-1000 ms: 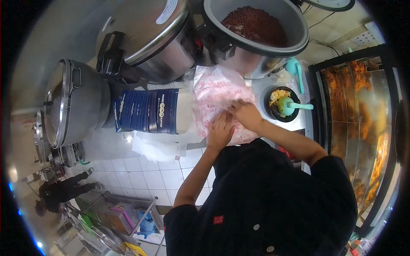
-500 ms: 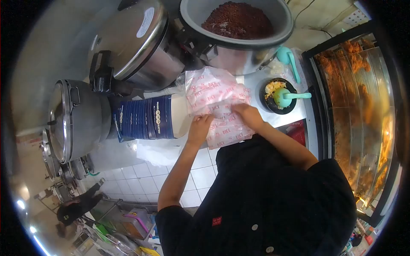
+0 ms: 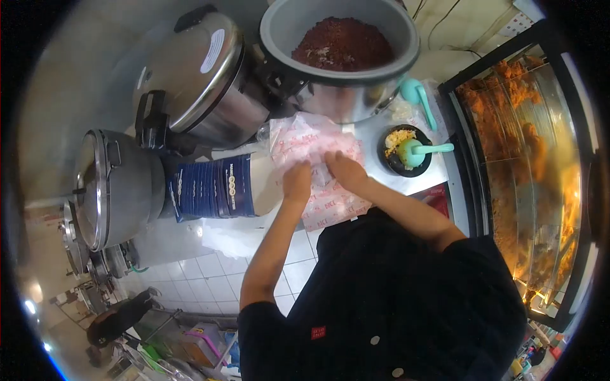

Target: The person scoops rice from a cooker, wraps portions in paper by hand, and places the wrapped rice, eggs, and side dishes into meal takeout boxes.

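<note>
White wrapping paper [image 3: 333, 206] printed with red "RICE" lettering lies on the counter in front of me. My left hand [image 3: 297, 182] is closed on its left middle, fingers curled down. Closed on the same paper from the right is my right hand [image 3: 346, 171], a short gap away. The paper looks creased between them, and what it may cover is hidden. Touching its left side is a stack of blue printed cartons [image 3: 210, 188]. To the right stands a black bowl [image 3: 414, 173] of crumbly yellowish food with a mint-green ladle [image 3: 413, 152] in it.
An open rice cooker [image 3: 343, 101] with dark reddish-brown grains stands behind the paper. A lidded cooker [image 3: 197, 82] and a grey pot [image 3: 117, 190] are left. Another green ladle [image 3: 416, 95] lies by a heated display case [image 3: 521, 171] of fried food. A person [image 3: 121, 320] is farther off.
Both hands have moved slightly up the paper, away from my body, and the paper is more creased between them. The whole view has shifted slightly.
</note>
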Demonstrator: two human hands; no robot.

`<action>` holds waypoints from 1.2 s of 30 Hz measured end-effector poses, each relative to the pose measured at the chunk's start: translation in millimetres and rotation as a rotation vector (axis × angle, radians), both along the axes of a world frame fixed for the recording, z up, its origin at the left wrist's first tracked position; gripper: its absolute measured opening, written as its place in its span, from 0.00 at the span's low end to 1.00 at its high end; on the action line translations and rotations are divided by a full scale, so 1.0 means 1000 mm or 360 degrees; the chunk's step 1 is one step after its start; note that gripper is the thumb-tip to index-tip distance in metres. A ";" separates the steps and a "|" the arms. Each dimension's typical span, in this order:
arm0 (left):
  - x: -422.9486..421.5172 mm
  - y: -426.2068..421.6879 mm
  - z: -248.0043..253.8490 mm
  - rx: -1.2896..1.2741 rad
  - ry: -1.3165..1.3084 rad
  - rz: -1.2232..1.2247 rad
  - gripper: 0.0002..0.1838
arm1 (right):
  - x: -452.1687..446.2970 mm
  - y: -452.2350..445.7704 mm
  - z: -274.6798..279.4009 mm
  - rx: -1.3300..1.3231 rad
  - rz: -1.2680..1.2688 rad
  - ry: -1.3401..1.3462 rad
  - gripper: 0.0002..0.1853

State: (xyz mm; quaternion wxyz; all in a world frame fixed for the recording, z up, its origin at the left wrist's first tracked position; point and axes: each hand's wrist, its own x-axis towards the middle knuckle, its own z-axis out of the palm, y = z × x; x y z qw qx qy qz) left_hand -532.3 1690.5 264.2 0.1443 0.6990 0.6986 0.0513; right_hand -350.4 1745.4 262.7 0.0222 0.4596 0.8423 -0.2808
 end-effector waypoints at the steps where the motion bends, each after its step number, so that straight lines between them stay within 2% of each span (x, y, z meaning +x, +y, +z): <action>1: -0.004 -0.013 -0.012 0.0175 -0.0092 0.0046 0.13 | 0.009 -0.008 -0.006 0.0048 -0.0106 0.0171 0.13; 2: -0.007 -0.028 -0.033 0.0355 -0.0204 0.0076 0.12 | 0.019 -0.016 -0.014 0.0100 -0.0200 0.0348 0.12; 3: -0.009 -0.041 -0.048 0.0388 -0.0135 0.0117 0.10 | 0.022 -0.031 -0.038 0.0156 -0.0219 0.0511 0.11; 4: 0.004 -0.046 -0.031 0.0130 -0.0133 0.0317 0.10 | 0.025 -0.043 -0.063 0.0214 -0.0228 0.0672 0.12; 5: 0.011 -0.055 -0.033 0.0535 -0.0227 0.0139 0.16 | 0.029 -0.055 -0.087 0.0275 -0.0227 0.0828 0.13; 6: 0.021 -0.061 -0.036 0.0564 -0.0371 0.0221 0.18 | 0.035 -0.060 -0.090 0.0305 -0.0249 0.0832 0.15; 8: 0.043 -0.070 -0.031 0.0756 -0.0575 0.0299 0.25 | 0.034 -0.074 -0.073 0.0195 -0.0221 0.0664 0.25; 9: 0.038 -0.074 -0.058 0.0643 -0.0691 0.0482 0.26 | 0.029 -0.082 -0.063 0.0114 -0.0209 0.0637 0.31; 10: 0.051 -0.075 -0.032 0.0733 -0.0894 0.0515 0.27 | 0.025 -0.083 -0.056 0.0344 -0.0020 0.0352 0.33; 11: 0.055 -0.069 -0.044 0.0695 -0.1182 0.0793 0.28 | 0.025 -0.082 -0.056 0.0348 0.0038 0.0318 0.33; 13: 0.062 -0.059 -0.013 0.0547 -0.1372 0.1172 0.30 | 0.026 -0.076 -0.035 0.0113 -0.0019 0.0828 0.33; 15: 0.076 -0.042 0.021 0.0472 -0.1562 0.1385 0.30 | 0.029 -0.067 -0.007 0.0426 0.0173 0.0844 0.33; 17: 0.090 -0.024 0.064 0.0428 -0.1906 0.1435 0.30 | 0.018 -0.051 0.009 0.0712 0.0311 0.0791 0.34; 20: 0.112 0.002 0.135 0.0322 -0.2651 0.1426 0.31 | 0.018 -0.030 0.051 0.1038 0.0255 0.1018 0.33; 22: 0.125 0.011 0.178 0.0211 -0.3059 0.1418 0.31 | 0.025 -0.024 0.081 0.0810 0.0204 0.1359 0.32; 24: 0.135 0.018 0.213 0.0109 -0.3293 0.1324 0.31 | 0.036 -0.018 0.114 0.0533 0.0197 0.1815 0.32; 25: 0.138 0.023 0.226 0.0088 -0.3365 0.1225 0.32 | 0.040 -0.024 0.141 0.0566 0.0029 0.1949 0.36; 28: 0.149 0.052 0.218 -0.0019 -0.3459 0.0611 0.33 | 0.057 -0.029 0.204 0.0918 -0.0573 0.1912 0.41; 31: 0.190 0.088 0.206 -0.0107 -0.3558 -0.0003 0.34 | 0.103 -0.021 0.248 0.0788 -0.0626 0.1804 0.41; 32: 0.208 0.095 0.213 -0.0131 -0.3584 -0.0211 0.35 | 0.126 -0.025 0.270 0.0760 -0.0611 0.1611 0.43; 33: 0.232 0.090 0.242 -0.0050 -0.3587 -0.0069 0.31 | 0.141 -0.031 0.286 0.0780 -0.0695 0.1610 0.42; 36: 0.280 0.081 0.299 -0.0425 -0.3753 -0.0646 0.34 | 0.208 -0.028 0.329 0.0721 -0.1038 0.1422 0.39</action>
